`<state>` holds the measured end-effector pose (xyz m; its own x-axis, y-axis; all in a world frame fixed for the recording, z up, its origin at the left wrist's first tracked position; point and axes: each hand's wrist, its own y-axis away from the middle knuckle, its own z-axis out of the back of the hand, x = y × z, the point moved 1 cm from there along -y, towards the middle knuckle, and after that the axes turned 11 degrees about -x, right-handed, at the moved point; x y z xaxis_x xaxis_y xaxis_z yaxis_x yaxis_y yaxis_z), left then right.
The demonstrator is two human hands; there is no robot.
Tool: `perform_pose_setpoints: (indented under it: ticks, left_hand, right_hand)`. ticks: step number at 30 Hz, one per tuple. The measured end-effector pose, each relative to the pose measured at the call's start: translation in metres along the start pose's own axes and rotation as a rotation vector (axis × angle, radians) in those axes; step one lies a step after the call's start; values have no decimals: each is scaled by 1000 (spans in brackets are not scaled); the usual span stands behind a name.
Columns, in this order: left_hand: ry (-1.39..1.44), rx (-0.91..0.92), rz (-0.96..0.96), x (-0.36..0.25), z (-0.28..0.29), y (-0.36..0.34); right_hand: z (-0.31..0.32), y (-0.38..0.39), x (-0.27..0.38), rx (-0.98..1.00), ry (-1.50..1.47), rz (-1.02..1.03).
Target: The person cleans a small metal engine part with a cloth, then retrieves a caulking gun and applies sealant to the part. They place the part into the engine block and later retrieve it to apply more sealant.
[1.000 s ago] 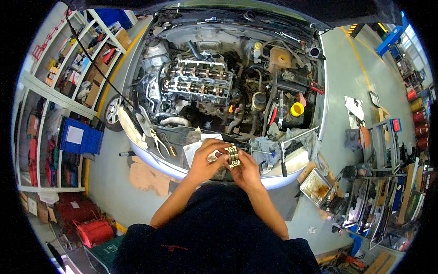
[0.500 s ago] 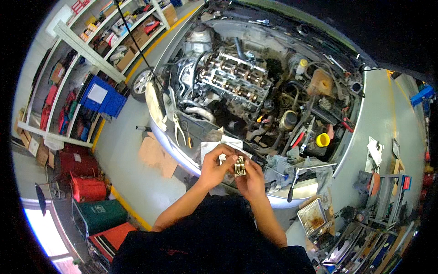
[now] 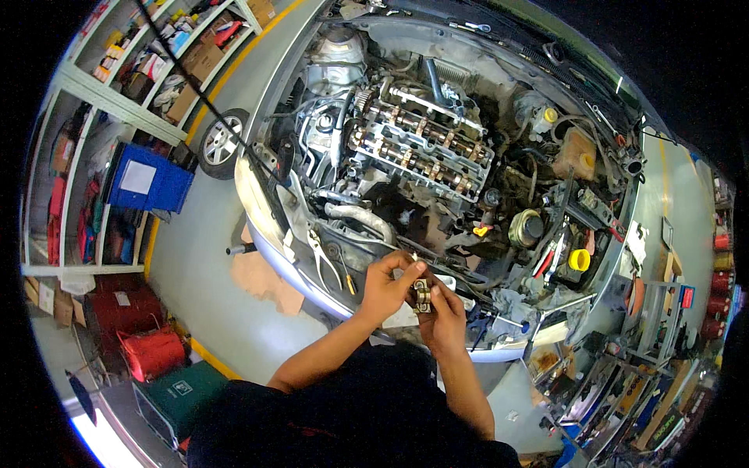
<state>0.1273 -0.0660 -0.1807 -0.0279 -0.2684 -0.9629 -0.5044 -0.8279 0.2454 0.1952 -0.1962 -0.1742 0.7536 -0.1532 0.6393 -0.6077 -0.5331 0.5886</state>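
Over the front edge of the car, my left hand (image 3: 388, 290) and my right hand (image 3: 445, 318) are close together, fingers curled round a small metal bearing cap (image 3: 422, 297). It looks brass and silver, with rounded notches. The right thumb and fingers grip its side; the left thumb and forefinger pinch at its upper end. A small white tip shows above the left fingers, too small to name. Beyond the hands lies the opened engine (image 3: 421, 144), its camshafts exposed. White paper or cloth (image 3: 402, 317) is partly hidden beneath the hands.
Pliers (image 3: 322, 261) and a yellow-handled screwdriver (image 3: 346, 273) rest on the car's front left. A yellow cup (image 3: 579, 260) sits in the bay at right. Shelves (image 3: 109, 101) and a wheel (image 3: 225, 143) stand left; a tool cart (image 3: 663, 320) is at lower right.
The view has shifted, so the engine bay appears lower and larger. Both hands keep the bearing cap between them, and it has turned slightly in the fingers.
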Motion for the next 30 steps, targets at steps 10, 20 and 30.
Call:
perform_pose_setpoints:
  ticks: [10,20,30]
  left_hand:
    - [-106,53,59,33,99,-113]
    - [-151,-34,173,78,131,-167]
    - [-221,-87,269,91,142,-166]
  right_hand:
    - [-61,-103,32,-70,804,576]
    - [-183,-298,103,307,1387,868]
    - [-283,-497,46,841,1553,1007]
